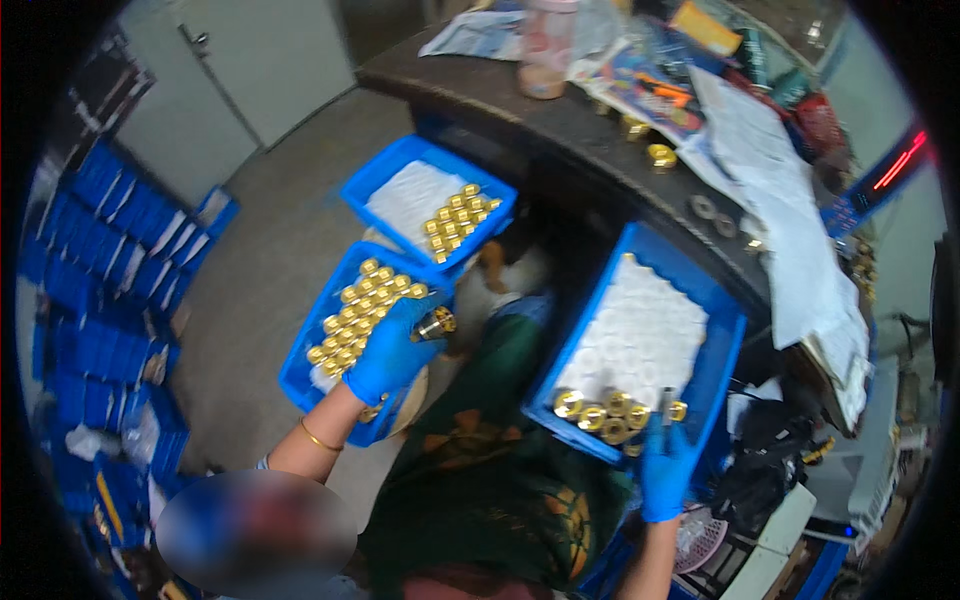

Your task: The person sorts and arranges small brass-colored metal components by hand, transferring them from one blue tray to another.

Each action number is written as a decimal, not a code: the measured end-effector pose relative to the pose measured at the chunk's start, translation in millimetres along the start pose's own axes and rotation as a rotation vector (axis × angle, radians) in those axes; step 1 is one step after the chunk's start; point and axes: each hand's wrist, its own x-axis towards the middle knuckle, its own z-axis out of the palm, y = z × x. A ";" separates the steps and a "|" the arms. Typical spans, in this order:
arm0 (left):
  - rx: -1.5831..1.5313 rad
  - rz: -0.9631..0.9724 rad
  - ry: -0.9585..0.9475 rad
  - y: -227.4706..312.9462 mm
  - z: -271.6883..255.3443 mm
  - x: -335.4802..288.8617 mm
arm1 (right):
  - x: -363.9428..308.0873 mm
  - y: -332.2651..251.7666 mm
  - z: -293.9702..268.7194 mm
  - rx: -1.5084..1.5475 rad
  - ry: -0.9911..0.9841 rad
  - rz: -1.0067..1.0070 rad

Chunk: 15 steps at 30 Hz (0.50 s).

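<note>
My left hand (385, 350), in a blue glove, is closed round a brass fitting (436, 323) with a gold-coloured rim. It hovers over a blue tray (292, 370) packed with rows of upright brass fittings (370, 295). My right hand (665, 470), also gloved in blue, is at the near right corner of a larger blue tray (722, 375). Its fingers are closed about a thin greyish piece (667, 402) that I cannot make out clearly. Beside those fingers lies a brass fitting (678, 411), with several more fittings (592, 416) along the tray's near end, on a white dimpled liner (640, 330).
A third blue tray (365, 175) holds brass fittings on a white liner. The dark workbench (470, 80) carries papers (765, 190), a pinkish bottle (545, 50) and loose brass fittings (661, 156). Blue trays (110, 270) are stacked at left. A pink basket (705, 540) sits lower right.
</note>
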 end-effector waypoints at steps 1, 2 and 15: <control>-0.067 -0.101 -0.044 -33.4 -13.8 -11.9 | 6.6 -7.2 2.4 0.241 0.032 0.260; -0.139 -0.203 -0.076 -63.0 -28.0 -26.6 | 16.2 -29.4 -0.6 0.495 -0.021 0.606; 0.027 -0.882 0.347 -308.4 -37.8 -147.8 | 9.1 -4.3 17.2 0.660 -0.120 0.687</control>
